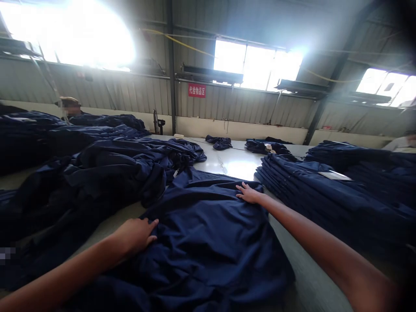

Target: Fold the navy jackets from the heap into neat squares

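A large navy cloth garment (201, 247) lies spread and rumpled on the pale table in front of me. My left hand (134, 236) rests on its near left edge, fingertips pressing the cloth. My right hand (248, 193) lies across the far edge, its fingers spread on the fabric. Neither hand visibly lifts the cloth. Part of the garment's lower end runs out of view at the bottom of the picture.
A neat stack of folded navy garments (325, 199) stands right of the pale table (308, 273), and loose navy heaps (97, 182) lie left. Smaller navy bundles (218, 142) sit farther along. A person (69, 106) stands beyond the left heaps, and a sleeve (401, 144) shows far right.
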`<state>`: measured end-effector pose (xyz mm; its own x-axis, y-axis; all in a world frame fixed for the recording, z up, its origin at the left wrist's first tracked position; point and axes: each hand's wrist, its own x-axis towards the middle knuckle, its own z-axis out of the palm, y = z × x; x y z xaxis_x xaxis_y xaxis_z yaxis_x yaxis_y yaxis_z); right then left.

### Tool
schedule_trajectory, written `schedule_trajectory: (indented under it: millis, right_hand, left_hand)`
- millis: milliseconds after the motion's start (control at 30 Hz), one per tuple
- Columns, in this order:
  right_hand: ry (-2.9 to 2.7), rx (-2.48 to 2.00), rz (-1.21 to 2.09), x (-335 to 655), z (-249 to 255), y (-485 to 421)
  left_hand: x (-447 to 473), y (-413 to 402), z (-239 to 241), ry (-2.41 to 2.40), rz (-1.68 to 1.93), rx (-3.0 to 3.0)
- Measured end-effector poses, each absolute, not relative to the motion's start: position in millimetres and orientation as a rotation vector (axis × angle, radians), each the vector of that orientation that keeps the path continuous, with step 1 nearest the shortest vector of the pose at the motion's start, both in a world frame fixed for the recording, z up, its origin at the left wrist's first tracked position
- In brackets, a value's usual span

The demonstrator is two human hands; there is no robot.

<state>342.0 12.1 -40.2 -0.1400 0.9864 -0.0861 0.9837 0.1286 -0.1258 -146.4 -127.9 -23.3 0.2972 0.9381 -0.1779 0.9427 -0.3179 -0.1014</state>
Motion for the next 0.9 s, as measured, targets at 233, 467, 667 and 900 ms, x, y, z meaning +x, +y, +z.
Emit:
schedule_trajectory:
  millis: [233, 467, 667, 900]
  right_hand:
    - [-2.243, -2.119, 0.260, 345.2, -65.6, 35.4]
    - [-2.207, -2.163, 0.278, 406.7, -84.9, 22.7]
    - [-2.246, -2.110, 0.194, 428.7, -62.6, 40.9]
    - [-2.201, -2.103, 0.077, 418.1, -61.5, 110.1]
  left_hand:
    - [-118.5, -94.9, -0.9, 1.759, 0.123, 2.628]
    - [-74.5, -25.1, -48.6, 1.511, -0.023, 2.693]
    - [-40.9, 27.4, -20.7, 1.708, 0.193, 2.593]
    - [-49.2, 126.7, -43.8, 1.947, 0.110, 2.420]
